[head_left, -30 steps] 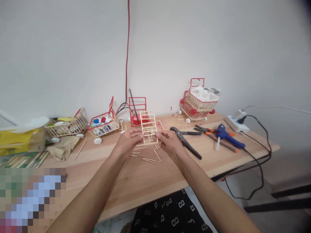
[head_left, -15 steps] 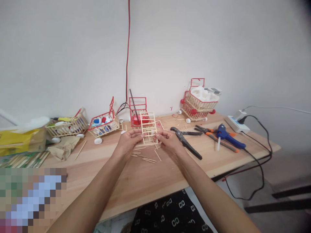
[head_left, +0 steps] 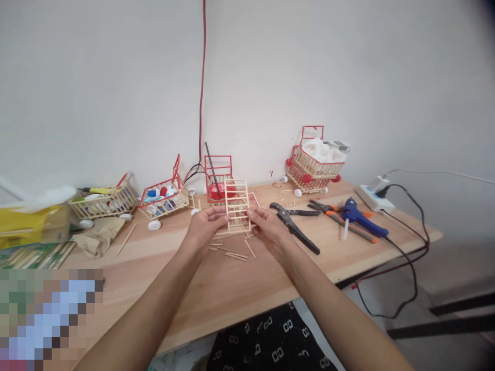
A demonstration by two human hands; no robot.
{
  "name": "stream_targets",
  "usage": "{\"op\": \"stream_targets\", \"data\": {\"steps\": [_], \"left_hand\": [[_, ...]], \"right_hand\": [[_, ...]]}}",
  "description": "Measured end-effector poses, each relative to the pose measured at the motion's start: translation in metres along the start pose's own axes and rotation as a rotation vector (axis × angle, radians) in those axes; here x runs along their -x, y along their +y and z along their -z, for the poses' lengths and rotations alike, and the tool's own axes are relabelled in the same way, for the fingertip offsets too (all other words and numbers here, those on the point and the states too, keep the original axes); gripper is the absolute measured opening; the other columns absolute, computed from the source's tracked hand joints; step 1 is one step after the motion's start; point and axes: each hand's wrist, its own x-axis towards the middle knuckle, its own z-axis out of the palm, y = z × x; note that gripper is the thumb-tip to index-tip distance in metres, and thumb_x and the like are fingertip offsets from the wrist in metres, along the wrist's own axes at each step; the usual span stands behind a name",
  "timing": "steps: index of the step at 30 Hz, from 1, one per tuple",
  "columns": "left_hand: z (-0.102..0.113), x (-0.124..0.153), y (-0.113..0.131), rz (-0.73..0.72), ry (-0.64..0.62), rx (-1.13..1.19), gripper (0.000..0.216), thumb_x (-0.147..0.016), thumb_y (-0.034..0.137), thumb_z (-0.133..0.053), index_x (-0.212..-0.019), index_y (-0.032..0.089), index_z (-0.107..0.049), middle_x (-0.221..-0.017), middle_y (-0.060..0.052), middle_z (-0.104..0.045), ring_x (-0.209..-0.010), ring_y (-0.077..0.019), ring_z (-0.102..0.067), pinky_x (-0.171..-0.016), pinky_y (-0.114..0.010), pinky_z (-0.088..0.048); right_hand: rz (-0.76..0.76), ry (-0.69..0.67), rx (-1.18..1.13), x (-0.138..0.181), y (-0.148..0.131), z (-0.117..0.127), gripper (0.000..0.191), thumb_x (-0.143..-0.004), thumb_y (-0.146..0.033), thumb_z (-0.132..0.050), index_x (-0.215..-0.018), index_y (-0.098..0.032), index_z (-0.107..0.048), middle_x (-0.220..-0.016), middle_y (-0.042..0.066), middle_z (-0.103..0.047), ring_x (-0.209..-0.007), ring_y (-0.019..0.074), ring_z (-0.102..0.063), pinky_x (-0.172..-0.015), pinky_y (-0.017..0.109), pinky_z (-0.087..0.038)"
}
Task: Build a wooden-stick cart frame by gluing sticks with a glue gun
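A small frame of pale wooden sticks stands upright just above the wooden table, held between both hands. My left hand pinches its lower left side. My right hand pinches its lower right side. Loose sticks lie on the table under and in front of the hands. A red dish with a dark brush handle in it sits right behind the frame.
Black pliers, orange-handled cutters and a blue glue gun lie to the right, with a power strip and cables. Stick carts stand at the back right and back left. Yellow bag at left.
Both hands have turned the stick frame slightly; it has tilted and sits a little lower. The view has shifted slightly.
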Motion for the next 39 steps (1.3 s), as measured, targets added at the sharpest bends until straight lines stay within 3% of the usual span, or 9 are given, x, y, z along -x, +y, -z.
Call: {"op": "stream_targets", "data": {"steps": [5,16,25,31,36,39], "left_hand": [[-0.002,0.001,-0.006,0.004,-0.02,-0.025,0.037,-0.05,0.023,-0.086,-0.082,0.013,-0.069,-0.074,-0.004,-0.073,-0.067,-0.0121,-0.064,-0.07,-0.025,-0.048],[-0.007,0.004,-0.011,0.028,-0.031,-0.025,0.044,-0.051,0.026,-0.086,-0.088,0.011,-0.068,-0.081,-0.008,-0.074,-0.071,-0.0146,-0.067,-0.073,-0.027,-0.05],[-0.008,0.006,-0.01,0.041,-0.026,-0.028,0.041,-0.052,0.024,-0.085,-0.087,0.012,-0.07,-0.082,-0.008,-0.075,-0.071,-0.0149,-0.067,-0.074,-0.028,-0.051],[-0.007,0.007,-0.011,-0.028,-0.08,-0.19,0.033,-0.06,0.023,-0.08,-0.091,0.017,-0.074,-0.081,-0.005,-0.075,-0.075,-0.0177,-0.067,-0.072,-0.029,-0.051],[-0.009,0.009,-0.008,-0.046,-0.059,-0.308,0.01,-0.063,0.023,-0.077,-0.072,0.018,-0.075,-0.066,-0.002,-0.072,-0.063,-0.0167,-0.064,-0.066,-0.027,-0.049],[-0.01,0.011,-0.005,-0.073,-0.067,-0.352,0.008,-0.065,0.026,-0.076,-0.065,0.018,-0.074,-0.063,-0.002,-0.071,-0.06,-0.016,-0.061,-0.064,-0.026,-0.047]], "right_hand": [[0.008,0.007,-0.01,0.0,0.006,-0.001,0.04,-0.062,-0.053,-0.077,-0.069,-0.017,-0.061,-0.062,-0.003,-0.056,-0.052,0.0078,-0.041,-0.049,0.022,-0.028],[0.011,-0.006,-0.075,-0.001,0.01,-0.002,0.037,-0.06,-0.048,-0.08,-0.069,-0.017,-0.062,-0.066,0.0,-0.065,-0.062,0.0134,-0.056,-0.067,0.028,-0.043],[0.024,0.016,-0.05,-0.002,0.012,-0.001,0.038,-0.058,-0.05,-0.08,-0.068,-0.018,-0.062,-0.067,0.001,-0.066,-0.062,0.015,-0.057,-0.069,0.03,-0.046],[0.043,0.057,0.008,-0.001,0.012,-0.001,0.038,-0.059,-0.051,-0.078,-0.068,-0.017,-0.062,-0.064,0.0,-0.063,-0.062,0.0142,-0.055,-0.063,0.027,-0.043],[0.051,0.062,0.045,-0.001,0.013,0.001,0.039,-0.061,-0.052,-0.077,-0.066,-0.017,-0.06,-0.063,-0.001,-0.061,-0.06,0.0135,-0.054,-0.06,0.026,-0.041],[0.052,0.06,0.05,-0.002,0.014,0.001,0.038,-0.062,-0.052,-0.076,-0.068,-0.017,-0.06,-0.063,-0.001,-0.061,-0.06,0.0133,-0.054,-0.061,0.026,-0.042]]}}
